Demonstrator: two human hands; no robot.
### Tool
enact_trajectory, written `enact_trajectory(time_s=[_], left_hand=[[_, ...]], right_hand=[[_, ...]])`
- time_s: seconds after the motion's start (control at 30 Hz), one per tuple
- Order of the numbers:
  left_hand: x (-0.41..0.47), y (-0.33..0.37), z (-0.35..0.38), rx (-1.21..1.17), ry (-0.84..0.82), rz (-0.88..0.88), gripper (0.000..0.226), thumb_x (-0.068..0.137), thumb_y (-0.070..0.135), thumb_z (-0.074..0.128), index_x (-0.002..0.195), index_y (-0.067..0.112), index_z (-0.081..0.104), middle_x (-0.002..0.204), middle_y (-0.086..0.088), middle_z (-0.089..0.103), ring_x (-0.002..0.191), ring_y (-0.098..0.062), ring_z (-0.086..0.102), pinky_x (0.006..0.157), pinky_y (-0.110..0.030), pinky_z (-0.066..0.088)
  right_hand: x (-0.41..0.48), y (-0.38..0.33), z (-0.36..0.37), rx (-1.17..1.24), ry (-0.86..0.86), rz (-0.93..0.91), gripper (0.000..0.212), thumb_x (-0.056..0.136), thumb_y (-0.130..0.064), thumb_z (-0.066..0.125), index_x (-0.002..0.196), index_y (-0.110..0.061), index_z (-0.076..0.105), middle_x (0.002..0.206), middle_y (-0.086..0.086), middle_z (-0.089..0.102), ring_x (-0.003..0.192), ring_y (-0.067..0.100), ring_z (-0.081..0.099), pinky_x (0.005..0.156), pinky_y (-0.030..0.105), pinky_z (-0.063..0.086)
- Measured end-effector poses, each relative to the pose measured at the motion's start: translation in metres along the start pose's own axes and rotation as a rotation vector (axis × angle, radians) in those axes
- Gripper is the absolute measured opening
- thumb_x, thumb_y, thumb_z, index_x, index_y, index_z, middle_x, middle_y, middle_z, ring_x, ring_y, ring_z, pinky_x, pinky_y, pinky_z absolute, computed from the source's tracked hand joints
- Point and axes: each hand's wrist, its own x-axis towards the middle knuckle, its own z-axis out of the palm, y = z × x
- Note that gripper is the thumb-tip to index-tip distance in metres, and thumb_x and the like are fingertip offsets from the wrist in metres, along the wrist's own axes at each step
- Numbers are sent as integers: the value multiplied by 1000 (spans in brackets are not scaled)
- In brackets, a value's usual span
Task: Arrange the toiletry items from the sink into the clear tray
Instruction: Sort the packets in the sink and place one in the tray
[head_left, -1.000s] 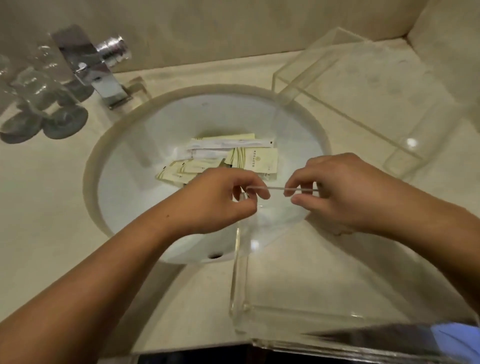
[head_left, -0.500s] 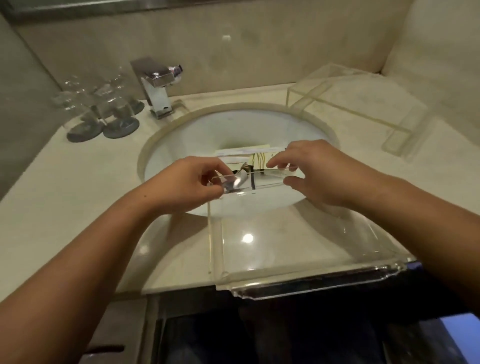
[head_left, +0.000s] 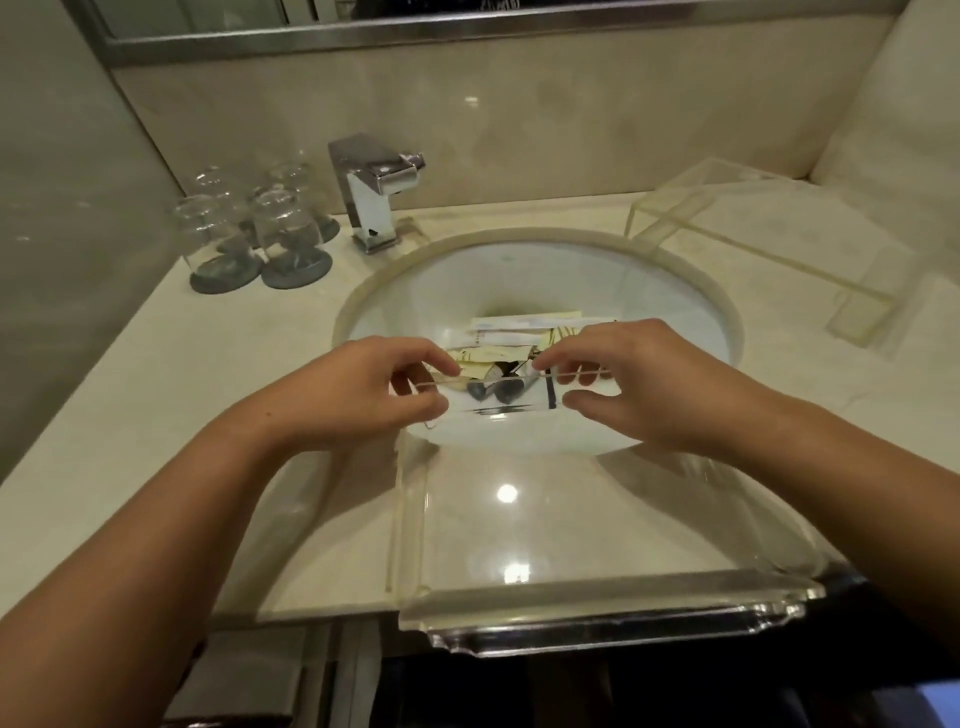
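Head view looked down along both my forearms at a pale stone counter (head_left: 130, 415). Far out to the left of my grip, a cluster of clear glasses (head_left: 260, 234) stood on dark round coasters. Closer in, beyond my left knuckles, a square chrome faucet (head_left: 374, 197) rose at the back rim of the sink (head_left: 675, 291). My left hand (head_left: 358, 395) pinched the top edge of the far wall of the clear tray (head_left: 613, 608), thumb on my side and fingertips curled over the other. The tray stretched back from the grip toward me, its thick near wall at the counter's front edge and its held wall out over the sink's near rim. I could not tell whether its base lay flat. Just beyond the grip, the toiletry packets (head_left: 519, 332) lay heaped in the bottom of the basin, pale yellow and white, partly seen through the held wall. My right hand (head_left: 634, 384) pinched the same edge, forefinger on top and thumb below. Well off to the right of it, a second clear acrylic stand (head_left: 753, 234) sat against the back wall.
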Motion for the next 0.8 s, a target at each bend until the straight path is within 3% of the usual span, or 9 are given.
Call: enact_trajectory(time_s=[0.2,0.4,0.57,0.8], left_hand=[[49,-4,-14,-38,113,7,24,95,37,63,118,44,65,102,19,72,96,4,63,74,-17,43],[124,-24,-4,127,29,15,29,93,30,67,122,36,64,105,19,70,99,1,64,85,-21,51],[176,-49,13,211,-54,6,35,89,31,72,122,36,62,108,19,67,99,-6,63,85,-28,52],[227,-64,36,280,-162,-4,42,97,36,60,138,31,53,133,12,61,100,-9,56,89,-25,43]], right_hand=[[35,25,-26,37,30,42,32,90,-31,69,122,-32,69,101,-16,71,94,2,65,84,24,52],[91,79,-11,-30,-73,90,33,92,-29,68,125,-32,67,104,-17,71,95,3,65,88,29,53],[124,119,13,-52,-156,137,34,93,-28,67,126,-32,64,111,-14,71,98,5,64,85,22,46],[155,153,43,-61,-232,235,40,99,-17,53,137,-28,56,131,-7,65,118,15,60,104,34,47]])
